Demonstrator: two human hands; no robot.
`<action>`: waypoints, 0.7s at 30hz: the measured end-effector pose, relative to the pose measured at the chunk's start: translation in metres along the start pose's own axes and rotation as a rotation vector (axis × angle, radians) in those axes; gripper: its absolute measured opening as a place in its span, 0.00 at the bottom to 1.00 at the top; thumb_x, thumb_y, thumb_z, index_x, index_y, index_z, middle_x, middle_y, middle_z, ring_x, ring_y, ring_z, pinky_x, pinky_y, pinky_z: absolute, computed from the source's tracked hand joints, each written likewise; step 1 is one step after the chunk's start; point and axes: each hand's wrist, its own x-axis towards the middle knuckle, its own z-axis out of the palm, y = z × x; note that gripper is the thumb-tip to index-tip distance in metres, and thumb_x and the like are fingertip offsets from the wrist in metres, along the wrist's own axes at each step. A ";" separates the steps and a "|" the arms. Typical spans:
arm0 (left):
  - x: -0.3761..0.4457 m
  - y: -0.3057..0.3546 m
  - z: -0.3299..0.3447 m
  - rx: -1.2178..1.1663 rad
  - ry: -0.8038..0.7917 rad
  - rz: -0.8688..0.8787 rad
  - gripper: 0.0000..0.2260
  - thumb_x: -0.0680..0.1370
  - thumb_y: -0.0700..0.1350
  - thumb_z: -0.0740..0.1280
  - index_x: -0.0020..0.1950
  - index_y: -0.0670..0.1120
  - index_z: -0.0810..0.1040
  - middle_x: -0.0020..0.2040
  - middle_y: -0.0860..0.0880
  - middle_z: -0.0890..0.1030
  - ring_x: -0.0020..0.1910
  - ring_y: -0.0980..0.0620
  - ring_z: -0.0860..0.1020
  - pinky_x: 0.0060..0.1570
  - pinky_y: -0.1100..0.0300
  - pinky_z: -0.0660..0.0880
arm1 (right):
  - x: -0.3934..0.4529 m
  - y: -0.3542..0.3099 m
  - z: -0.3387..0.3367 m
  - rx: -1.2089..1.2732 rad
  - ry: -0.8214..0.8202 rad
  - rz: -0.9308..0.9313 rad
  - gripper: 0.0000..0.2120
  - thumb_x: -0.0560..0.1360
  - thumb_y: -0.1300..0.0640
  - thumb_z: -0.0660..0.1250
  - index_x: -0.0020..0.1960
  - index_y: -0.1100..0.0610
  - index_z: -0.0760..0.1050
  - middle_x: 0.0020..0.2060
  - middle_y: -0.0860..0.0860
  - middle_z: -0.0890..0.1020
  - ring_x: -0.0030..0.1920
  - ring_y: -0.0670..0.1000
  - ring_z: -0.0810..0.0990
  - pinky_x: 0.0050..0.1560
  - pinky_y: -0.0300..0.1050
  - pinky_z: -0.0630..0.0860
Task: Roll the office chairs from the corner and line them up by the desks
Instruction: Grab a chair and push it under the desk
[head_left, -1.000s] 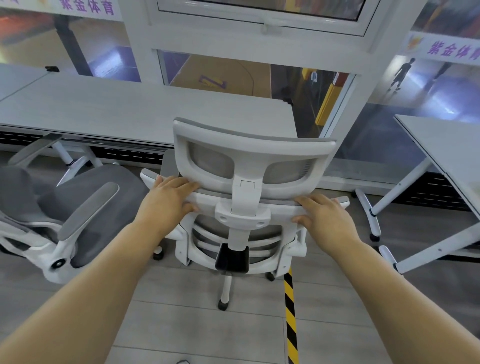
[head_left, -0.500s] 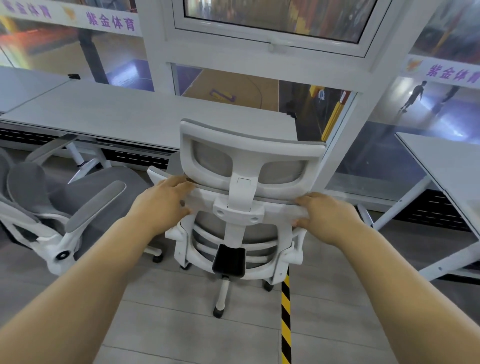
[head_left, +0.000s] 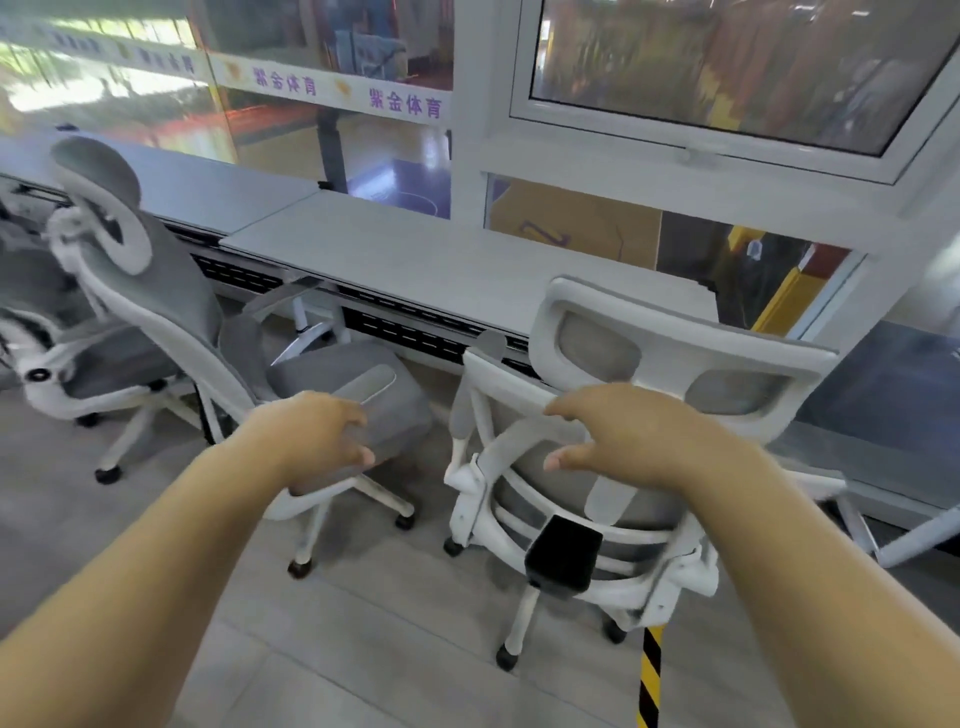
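A white-framed office chair with grey mesh (head_left: 670, 358) stands with its back to me, pushed up to the long grey desk (head_left: 415, 260). My right hand (head_left: 634, 436) hovers in front of its backrest, fingers loosely curled, holding nothing. My left hand (head_left: 322, 431) hangs free to the left of that chair, fingers relaxed, over the seat of a second grey chair (head_left: 171, 312) that faces right at the desk. A third chair (head_left: 47, 353) shows at the far left edge.
Glass panels and a white window frame (head_left: 467, 171) rise behind the desk. Another desk's white leg (head_left: 914, 540) stands at the right. A yellow-black hazard stripe (head_left: 649, 675) runs along the grey floor under the near chair. Open floor lies in front of me.
Both hands have come off the chair's backrest and now hover clear of it. The view has swung left, bringing the other chairs into sight.
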 end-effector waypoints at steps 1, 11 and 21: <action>-0.005 -0.018 -0.002 -0.001 0.007 -0.011 0.19 0.71 0.63 0.64 0.59 0.58 0.72 0.57 0.54 0.76 0.55 0.49 0.75 0.52 0.49 0.75 | 0.013 -0.017 0.000 -0.009 -0.004 -0.019 0.25 0.73 0.39 0.63 0.66 0.47 0.68 0.62 0.49 0.74 0.61 0.53 0.73 0.58 0.54 0.72; -0.049 -0.180 -0.010 -0.058 0.004 -0.221 0.17 0.74 0.59 0.65 0.60 0.54 0.73 0.57 0.52 0.77 0.56 0.51 0.74 0.54 0.54 0.72 | 0.136 -0.165 0.007 -0.004 -0.063 -0.201 0.28 0.72 0.38 0.64 0.68 0.45 0.64 0.65 0.48 0.73 0.61 0.52 0.73 0.56 0.50 0.73; -0.051 -0.316 -0.014 -0.127 0.021 -0.430 0.19 0.73 0.62 0.64 0.61 0.57 0.72 0.64 0.52 0.72 0.54 0.51 0.74 0.48 0.56 0.74 | 0.256 -0.269 0.006 -0.042 -0.132 -0.313 0.27 0.70 0.38 0.66 0.66 0.44 0.68 0.62 0.47 0.76 0.60 0.52 0.75 0.57 0.51 0.74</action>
